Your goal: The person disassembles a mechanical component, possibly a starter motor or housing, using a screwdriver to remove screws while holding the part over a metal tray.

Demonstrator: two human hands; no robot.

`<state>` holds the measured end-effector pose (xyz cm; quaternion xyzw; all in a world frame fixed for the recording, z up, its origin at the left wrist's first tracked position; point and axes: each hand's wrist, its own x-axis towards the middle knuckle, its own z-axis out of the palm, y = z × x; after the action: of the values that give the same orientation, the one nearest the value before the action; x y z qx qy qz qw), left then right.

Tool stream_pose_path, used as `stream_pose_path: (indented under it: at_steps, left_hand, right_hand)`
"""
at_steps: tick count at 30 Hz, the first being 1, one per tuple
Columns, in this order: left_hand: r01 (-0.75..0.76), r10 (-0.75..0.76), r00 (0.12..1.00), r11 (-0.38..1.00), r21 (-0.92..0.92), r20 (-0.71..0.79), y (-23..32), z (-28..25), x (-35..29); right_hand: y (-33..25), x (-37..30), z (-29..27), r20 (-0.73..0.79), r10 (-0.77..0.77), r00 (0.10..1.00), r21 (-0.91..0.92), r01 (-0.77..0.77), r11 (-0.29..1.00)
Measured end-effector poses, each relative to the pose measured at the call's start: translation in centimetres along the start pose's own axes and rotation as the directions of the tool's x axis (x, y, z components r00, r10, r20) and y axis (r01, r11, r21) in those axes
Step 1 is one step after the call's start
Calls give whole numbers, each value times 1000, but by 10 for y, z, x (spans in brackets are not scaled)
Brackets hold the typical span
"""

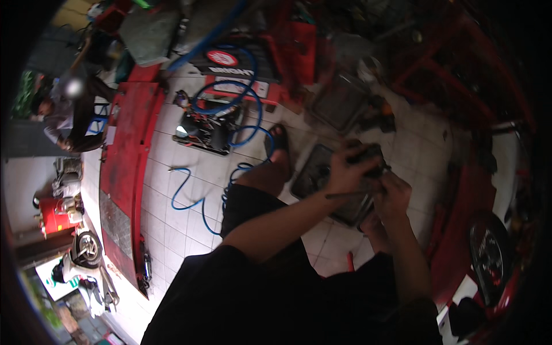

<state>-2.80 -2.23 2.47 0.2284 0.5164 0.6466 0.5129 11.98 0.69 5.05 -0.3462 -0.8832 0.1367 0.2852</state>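
Observation:
My left hand is wrapped round a dark, chunky part, whose kind I cannot make out in the dim light. Close beside it, my right hand has its fingers closed on a thin, rod-like tool, with one end sticking out to the left under my left wrist. The tool's other end is hidden at the part. Below both hands, a dark rectangular tray rests on the tiled floor, partly covered by my arms.
A second tray lies farther off. To the left are a tool-filled case, a coiled blue hose and a long red platform. Another person sits at far left, above a parked scooter. Red bodywork stands right.

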Motion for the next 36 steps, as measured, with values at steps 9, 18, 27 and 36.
stream_pose_path:
  at_steps: [9,18,27,36]
  left_hand:
    - [239,-227,971,935,-263,76,22,6,0]
    - [246,-239,969,934,-258,62,17,3,2]
    - [150,-140,988,967,-206,61,1,-2,2]
    - [35,-35,999,999,34,-6,14,0,4]
  right_hand:
    - [-2,0,-14,5,68,998,308,-66,949]
    - [0,5,-19,9,4,1000,168,-5,986]
    - [3,-3,-17,21,-1,1000,45,0,999]
    - [-3,10,-13,72,-110,991,21,109,994]
